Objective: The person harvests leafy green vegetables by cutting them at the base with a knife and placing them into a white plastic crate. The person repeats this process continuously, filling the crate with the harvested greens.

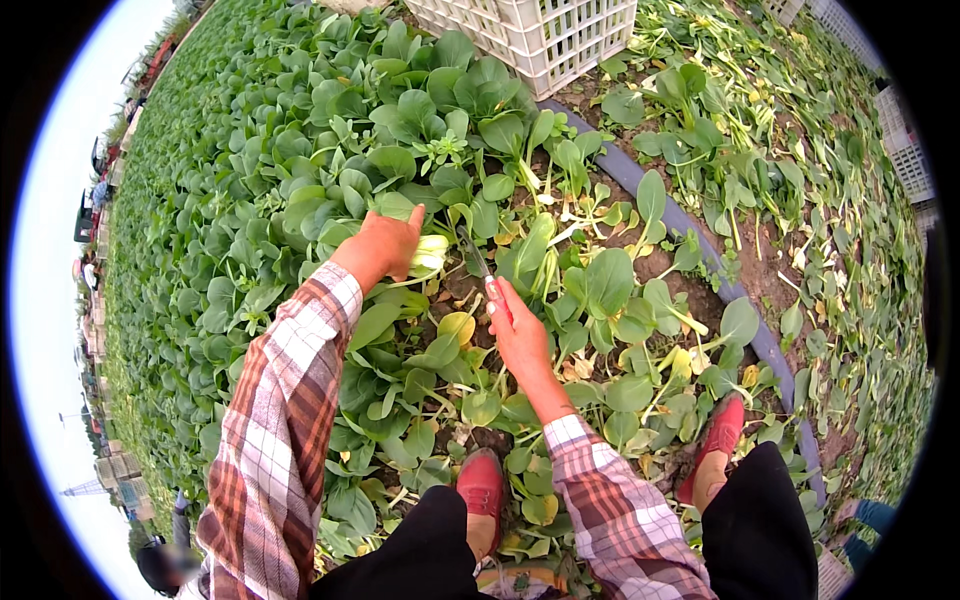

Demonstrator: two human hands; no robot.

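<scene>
My left hand (384, 246) is closed around a head of leafy greens that looks like bok choy, its index finger pointing outward. The pale stem base (430, 253) of that head sticks out on the right of the fingers, and the hand hides much of the rest. My right hand (519, 330) grips a knife by its red handle (501, 296). The narrow, dark blade (473, 253) points up and away, just right of the pale base, with a gap between them. Standing bok choy plants (420, 112) grow thickly beyond both hands.
A white plastic crate (525, 45) stands ahead. A dark flat hose (675, 214) curves along the right, past loose leaves and cut plants. My red shoes (480, 487) stand among leaves. Another person (161, 566) is at lower left; more crates (904, 150) sit far right.
</scene>
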